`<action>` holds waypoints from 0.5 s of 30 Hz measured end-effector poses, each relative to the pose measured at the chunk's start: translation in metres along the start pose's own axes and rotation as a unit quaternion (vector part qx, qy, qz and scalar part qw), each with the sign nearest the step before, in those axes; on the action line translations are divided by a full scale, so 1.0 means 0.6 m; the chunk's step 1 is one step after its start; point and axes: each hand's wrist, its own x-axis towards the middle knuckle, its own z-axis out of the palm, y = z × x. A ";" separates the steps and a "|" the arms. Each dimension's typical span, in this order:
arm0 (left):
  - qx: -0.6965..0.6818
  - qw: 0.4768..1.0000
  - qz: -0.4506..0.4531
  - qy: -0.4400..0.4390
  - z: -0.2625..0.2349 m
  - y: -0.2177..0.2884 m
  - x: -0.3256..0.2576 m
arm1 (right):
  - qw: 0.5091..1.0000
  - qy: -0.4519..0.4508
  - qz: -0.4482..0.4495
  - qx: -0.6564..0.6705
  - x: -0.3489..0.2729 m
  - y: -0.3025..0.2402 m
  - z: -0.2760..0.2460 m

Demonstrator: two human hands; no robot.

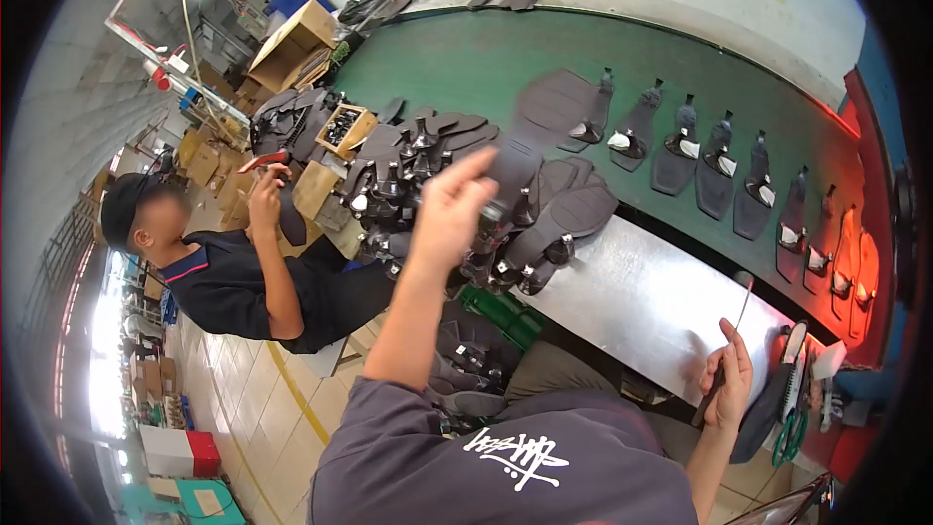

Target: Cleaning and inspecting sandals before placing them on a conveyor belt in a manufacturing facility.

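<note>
My left hand point(455, 209) is raised over a heap of dark padded pieces point(573, 209) shaped like shoe soles. It is smeared by motion, with one finger stretched forward beside a smooth dark flat piece point(512, 167); whether it grips anything I cannot tell. My right hand point(731, 379), low on the right, is closed around a thin rod-like tool point(745, 306) with a dark rounded tip and a dark handle. On the green belt point(437, 49) lies a row of dark narrow-stemmed pieces point(717, 157), several with shiny or whitish patches.
A bare metal worktop point(651, 277) lies in front of me. Orange light glows inside a red-framed opening point(855, 253) at the belt's right end. Green-handled scissors point(790, 436) hang near my right hand. At left, a co-worker point(253, 262) in a dark shirt stands beside a wooden parts box point(364, 131).
</note>
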 end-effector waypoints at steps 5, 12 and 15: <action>-0.089 0.977 0.062 0.182 -0.194 -0.002 0.096 | 1.000 0.020 -0.008 -0.008 0.017 -0.001 -0.003; 0.119 0.953 -0.195 0.197 -0.416 -0.113 0.170 | 0.999 0.034 0.005 -0.007 0.025 0.002 -0.025; 0.172 0.926 -0.271 0.197 -0.409 -0.138 0.170 | 0.999 0.049 0.000 -0.010 0.023 0.000 -0.039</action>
